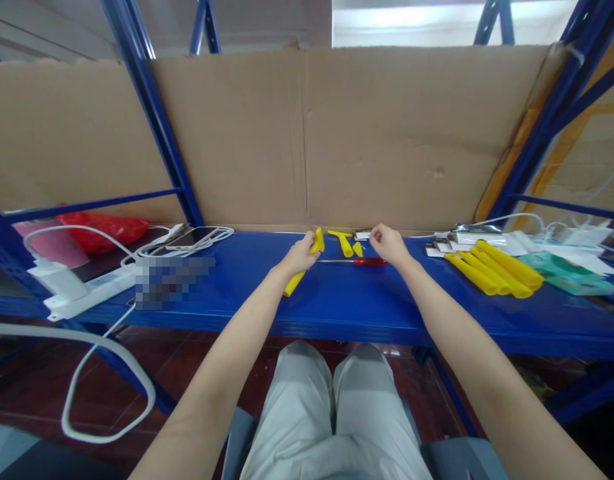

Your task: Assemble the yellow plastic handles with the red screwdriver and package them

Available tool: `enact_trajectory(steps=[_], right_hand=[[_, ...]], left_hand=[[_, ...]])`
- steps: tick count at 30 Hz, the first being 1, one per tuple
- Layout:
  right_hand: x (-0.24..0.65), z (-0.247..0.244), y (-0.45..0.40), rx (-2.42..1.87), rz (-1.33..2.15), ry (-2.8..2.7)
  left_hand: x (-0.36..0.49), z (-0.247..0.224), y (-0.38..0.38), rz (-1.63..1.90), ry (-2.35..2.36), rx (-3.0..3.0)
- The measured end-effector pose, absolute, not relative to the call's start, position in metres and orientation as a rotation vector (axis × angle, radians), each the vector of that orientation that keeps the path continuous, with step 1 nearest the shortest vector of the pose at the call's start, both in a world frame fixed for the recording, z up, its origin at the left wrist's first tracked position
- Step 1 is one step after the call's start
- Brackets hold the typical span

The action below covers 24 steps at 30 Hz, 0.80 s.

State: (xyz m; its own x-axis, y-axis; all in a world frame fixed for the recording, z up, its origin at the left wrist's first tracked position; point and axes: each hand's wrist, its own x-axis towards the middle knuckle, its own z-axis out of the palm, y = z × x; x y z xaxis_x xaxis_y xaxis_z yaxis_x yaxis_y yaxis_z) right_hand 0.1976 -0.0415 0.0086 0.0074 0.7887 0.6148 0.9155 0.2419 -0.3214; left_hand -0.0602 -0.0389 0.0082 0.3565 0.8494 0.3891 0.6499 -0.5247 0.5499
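My left hand [303, 255] is closed round a yellow tube-like piece [293, 284]; its wider yellow end shows above my fingers, and the middle is hidden by the hand. My right hand [387, 244] has its fingers curled together, and whatever they may hold is hidden. A small white-and-dark piece [361, 235] lies just left of those fingers. Between my hands rest a yellow T-shaped piece [345, 245] and a small yellow pointed part [357, 249]. A screwdriver with a red handle [369, 262] lies just below them, its thin shaft pointing left.
Several yellow tubes [497, 270] lie at the right beside a green packet [569, 272]. On the left are a white power strip [94, 293], coiled cables, a phone [189, 238] and a red bag [104, 227]. A cardboard wall [387, 133] closes off the blue bench's back.
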Motion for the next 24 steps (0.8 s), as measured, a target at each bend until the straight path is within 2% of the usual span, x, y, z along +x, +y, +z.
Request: enact_trajectory(steps=[5, 11, 24], right_hand=[[0.244, 0.001, -0.035, -1.887, -0.092, -1.68], [0.249, -0.005, -0.031, -2.077, -0.036, -1.71], [0.245, -0.009, -0.032, -2.184, -0.118, -1.718]], left_hand=[[-0.057, 0.006, -0.04, 0.911, 1.342, 2.288], [-0.059, 0.007, -0.041, 0.876, 1.332, 2.295], [-0.058, 0.006, -0.042, 0.879, 1.31, 2.299]])
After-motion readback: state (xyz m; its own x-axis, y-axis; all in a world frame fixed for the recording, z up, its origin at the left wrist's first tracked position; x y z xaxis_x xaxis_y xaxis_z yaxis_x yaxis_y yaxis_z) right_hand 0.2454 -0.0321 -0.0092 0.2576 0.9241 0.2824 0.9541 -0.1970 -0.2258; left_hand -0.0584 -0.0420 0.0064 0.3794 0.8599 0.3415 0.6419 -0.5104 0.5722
